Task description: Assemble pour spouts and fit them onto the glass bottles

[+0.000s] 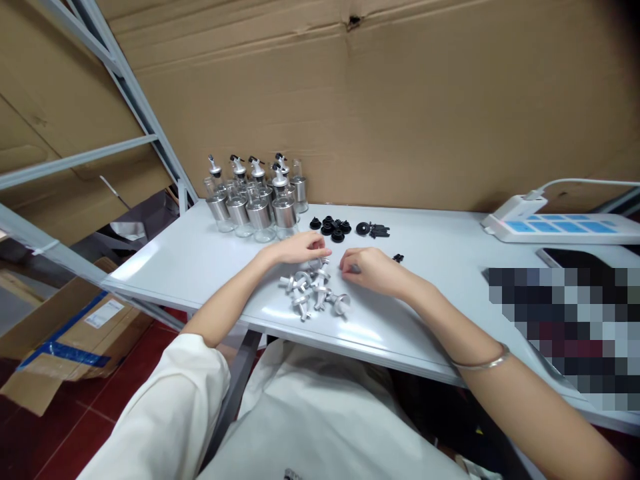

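Note:
My left hand [303, 247] hovers at the far side of a loose pile of silver pourer spouts [321, 290], its fingers bent and its thumb stretched to the right. A spout lies just under that thumb. To the right of the pile, my right hand [371, 269] has its fingers curled in towards the thumb. Whatever either hand may hold is hidden or too small to name. Behind the hands are several black round stoppers [337, 236], a black disc [363, 229] and thin black sticks [381, 231]. Small black pieces [398, 258] lie beside my right hand.
Several glass bottles with steel bands [259, 216] stand at the back left, some topped with spouts. A white power strip [560, 228] and a phone [575, 259] lie to the right on the white table [165, 267]. Cardboard [400, 107] rises behind; a metal shelf frame [145, 117] borders the left.

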Tool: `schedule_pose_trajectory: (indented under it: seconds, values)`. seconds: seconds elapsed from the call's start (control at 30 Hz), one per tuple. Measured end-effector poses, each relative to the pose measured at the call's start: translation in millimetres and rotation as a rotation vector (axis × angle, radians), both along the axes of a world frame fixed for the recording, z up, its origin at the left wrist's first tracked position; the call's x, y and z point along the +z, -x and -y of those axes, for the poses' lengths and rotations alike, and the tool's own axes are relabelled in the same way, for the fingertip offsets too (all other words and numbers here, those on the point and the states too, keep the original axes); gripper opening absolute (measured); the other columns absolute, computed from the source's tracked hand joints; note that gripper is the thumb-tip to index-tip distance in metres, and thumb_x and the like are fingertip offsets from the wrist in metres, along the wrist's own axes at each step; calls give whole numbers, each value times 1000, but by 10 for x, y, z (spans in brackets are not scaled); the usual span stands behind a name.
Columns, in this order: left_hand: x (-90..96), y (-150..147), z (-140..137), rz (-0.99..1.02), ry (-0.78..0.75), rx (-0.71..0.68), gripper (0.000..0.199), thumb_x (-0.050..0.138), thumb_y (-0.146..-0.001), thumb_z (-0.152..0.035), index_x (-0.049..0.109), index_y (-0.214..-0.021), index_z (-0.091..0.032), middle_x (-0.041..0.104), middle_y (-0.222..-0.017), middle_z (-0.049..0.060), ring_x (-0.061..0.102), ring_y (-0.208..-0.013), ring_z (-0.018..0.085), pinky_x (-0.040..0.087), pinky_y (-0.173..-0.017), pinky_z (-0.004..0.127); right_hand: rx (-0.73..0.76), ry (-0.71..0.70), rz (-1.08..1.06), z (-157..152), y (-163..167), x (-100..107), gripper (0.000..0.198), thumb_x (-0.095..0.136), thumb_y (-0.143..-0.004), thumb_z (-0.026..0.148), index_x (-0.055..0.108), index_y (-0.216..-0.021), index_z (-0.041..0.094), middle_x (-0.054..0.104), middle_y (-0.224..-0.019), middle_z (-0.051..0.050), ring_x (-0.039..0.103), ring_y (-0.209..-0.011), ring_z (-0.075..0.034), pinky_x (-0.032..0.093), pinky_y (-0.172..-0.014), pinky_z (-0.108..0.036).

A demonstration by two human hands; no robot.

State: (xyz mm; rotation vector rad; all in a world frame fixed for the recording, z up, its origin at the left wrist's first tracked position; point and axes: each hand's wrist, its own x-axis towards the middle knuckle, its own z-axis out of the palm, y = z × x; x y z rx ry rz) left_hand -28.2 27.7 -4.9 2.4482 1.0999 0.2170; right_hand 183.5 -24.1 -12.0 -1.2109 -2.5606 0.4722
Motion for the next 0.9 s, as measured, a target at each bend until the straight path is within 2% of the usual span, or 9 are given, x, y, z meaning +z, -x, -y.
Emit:
schedule_pose_trajectory:
  seconds: [0.2, 0.33, 0.53, 0.63, 0.73, 0.83, 0.9]
  values:
    - [60, 20, 23, 66, 146, -98, 28, 42, -81, -27, 57, -102, -16, 55, -108, 6, 52, -100, 17, 41, -92, 31, 3, 26, -29, -55, -17, -33, 13, 57, -77, 14, 68, -70, 17, 69, -90, -5, 59, -69, -15, 45, -70, -27]
    - [86, 40, 19, 65, 190, -133, 33, 50, -68, -15, 58, -99, -15, 59, -102, 5, 54, -87, 15, 45, -79, 27, -2, 21, -25, -53, -19, -23, 13, 58, -76, 14, 67, -68, 17, 68, -87, -6, 59, -69, -15, 44, -70, -27]
    - [3, 42, -25, 100, 191, -138, 25, 51, -67, -11, 60, -90, -15, 62, -91, 2, 55, -78, 12, 43, -72, 25, -4, 18, -21, -46, -8, -35, 13, 58, -77, 14, 67, -69, 16, 69, -88, -6, 58, -68, -15, 44, -69, -27]
    - [-32, 4, -15, 181, 140, -90, 18, 53, -66, -11, 58, -83, -14, 60, -87, 2, 54, -77, 12, 43, -72, 25, -9, 35, -36, -52, -18, -6, 12, 59, -75, 15, 68, -68, 17, 70, -88, -6, 60, -70, -16, 45, -71, -28]
    - [-13, -70, 44, 302, 9, -68, 12, 54, -67, -12, 56, -78, -15, 58, -89, 2, 53, -82, 13, 42, -71, 25, -89, 173, -122, -57, -71, 91, 13, 60, -76, 22, 70, -72, 17, 72, -82, -6, 64, -74, -18, 47, -74, -30]
    - [38, -150, 135, 433, -117, -51, 8, 55, -70, -14, 56, -78, -16, 58, -94, 4, 53, -86, 14, 41, -70, 24, -267, 285, -364, -60, -137, 197, 23, 60, -77, 36, 70, -75, 16, 72, -80, -7, 65, -78, -20, 50, -73, -32]
    - [57, -196, 196, 491, -177, -41, 9, 55, -70, -14, 56, -79, -16, 57, -93, 4, 53, -84, 13, 41, -69, 24, -309, 342, -536, -55, -154, 234, 29, 63, -75, 43, 70, -76, 15, 72, -81, -8, 65, -81, -21, 52, -71, -32]
